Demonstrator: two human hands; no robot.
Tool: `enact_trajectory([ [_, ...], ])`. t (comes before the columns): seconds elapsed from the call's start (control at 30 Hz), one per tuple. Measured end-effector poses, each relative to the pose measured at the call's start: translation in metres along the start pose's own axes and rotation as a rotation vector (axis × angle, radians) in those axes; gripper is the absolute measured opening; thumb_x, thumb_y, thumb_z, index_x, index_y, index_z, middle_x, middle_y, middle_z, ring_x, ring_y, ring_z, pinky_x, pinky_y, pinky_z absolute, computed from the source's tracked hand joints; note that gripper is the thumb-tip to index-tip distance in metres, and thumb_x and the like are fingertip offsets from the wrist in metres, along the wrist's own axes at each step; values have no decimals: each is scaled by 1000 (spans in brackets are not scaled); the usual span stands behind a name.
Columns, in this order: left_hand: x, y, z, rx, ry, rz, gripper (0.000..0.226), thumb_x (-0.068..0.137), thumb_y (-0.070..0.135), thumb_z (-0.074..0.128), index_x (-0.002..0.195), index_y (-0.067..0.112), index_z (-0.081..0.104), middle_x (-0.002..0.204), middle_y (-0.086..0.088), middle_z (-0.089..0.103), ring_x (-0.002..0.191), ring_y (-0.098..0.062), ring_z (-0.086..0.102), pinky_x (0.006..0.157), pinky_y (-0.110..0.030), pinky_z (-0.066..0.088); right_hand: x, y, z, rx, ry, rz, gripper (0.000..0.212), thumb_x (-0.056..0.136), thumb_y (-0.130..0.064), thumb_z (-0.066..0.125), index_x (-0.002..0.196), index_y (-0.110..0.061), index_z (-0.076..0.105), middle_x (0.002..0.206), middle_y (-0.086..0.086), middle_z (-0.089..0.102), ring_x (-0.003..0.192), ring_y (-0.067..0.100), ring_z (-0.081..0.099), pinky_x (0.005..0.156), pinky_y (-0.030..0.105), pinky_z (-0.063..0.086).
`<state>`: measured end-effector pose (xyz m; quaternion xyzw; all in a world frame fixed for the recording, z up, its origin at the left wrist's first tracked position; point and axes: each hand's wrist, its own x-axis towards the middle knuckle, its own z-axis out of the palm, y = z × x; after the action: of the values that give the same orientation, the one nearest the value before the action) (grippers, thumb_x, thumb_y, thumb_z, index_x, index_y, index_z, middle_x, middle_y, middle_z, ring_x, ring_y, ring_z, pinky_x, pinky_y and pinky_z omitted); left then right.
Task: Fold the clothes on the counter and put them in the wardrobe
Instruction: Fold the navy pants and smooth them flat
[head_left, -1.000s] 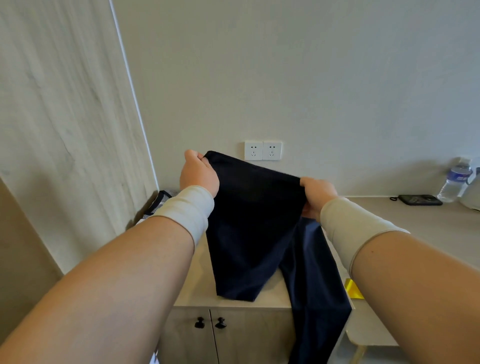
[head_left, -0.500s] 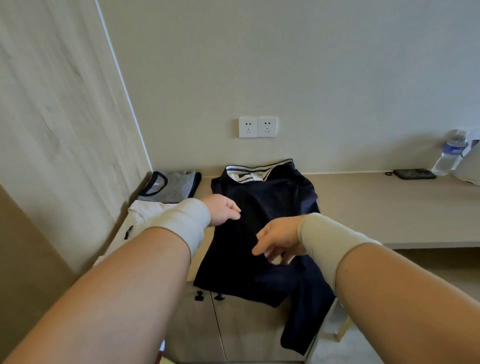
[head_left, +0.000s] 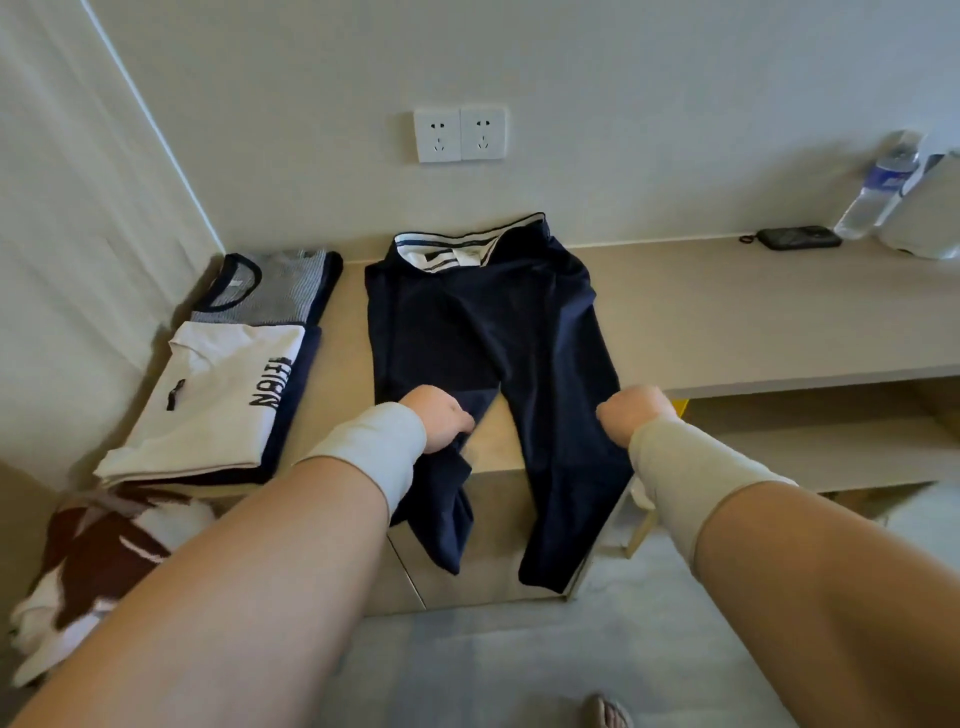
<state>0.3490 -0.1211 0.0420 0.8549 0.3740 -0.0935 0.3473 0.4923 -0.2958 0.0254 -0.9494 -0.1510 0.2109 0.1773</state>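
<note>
navy trousers (head_left: 483, 332), one pair, gripped by two hands: left hand (head_left: 439, 418), right hand (head_left: 636, 415).

Both arms reach forward, left hand (head_left: 441, 418) and right hand (head_left: 636, 415) curled.

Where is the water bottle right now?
The water bottle stands at the far right of the head view, at the back of the counter by the wall, just right of a small black case.

We see the navy trousers (head_left: 488, 332) as soft matt cloth; the counter (head_left: 727, 312) looks smooth matt beige laminate. The striped top (head_left: 275, 283) seems ribbed knit, the bottle (head_left: 878, 189) clear glossy plastic, the sockets (head_left: 460, 135) smooth white plastic.
</note>
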Motion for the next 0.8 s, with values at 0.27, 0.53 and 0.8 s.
enact_trajectory([
  [0.27, 57, 26, 60, 20, 16, -163, 29, 83, 30, 57, 88, 6, 71, 80, -6, 68, 76, -27, 62, 68, -32, 47, 57, 57, 9, 300, -49, 137, 30, 92, -20, 53, 111, 1, 63, 112, 20, 67, 104, 36, 64, 55, 24, 39],
  [0.53, 109, 50, 113, -58, 64, -289, 34, 90, 34, 58, 110, 7, 65, 80, -5, 68, 69, -21, 62, 60, -27, 42, 133, 80, 27, 220, -159, 69, 32, 91, -30, 57, 103, -3, 67, 102, 16, 69, 96, 31, 67, 54, 21, 37],
  [0.8, 135, 61, 118, -53, 12, -377, 14, 94, 17, 54, 100, 7, 62, 98, -10, 67, 87, -25, 63, 75, -29, 47, 181, 74, 28, 223, -238, 38, 27, 90, -17, 55, 109, -1, 66, 108, 16, 68, 102, 29, 66, 53, 17, 37],
])
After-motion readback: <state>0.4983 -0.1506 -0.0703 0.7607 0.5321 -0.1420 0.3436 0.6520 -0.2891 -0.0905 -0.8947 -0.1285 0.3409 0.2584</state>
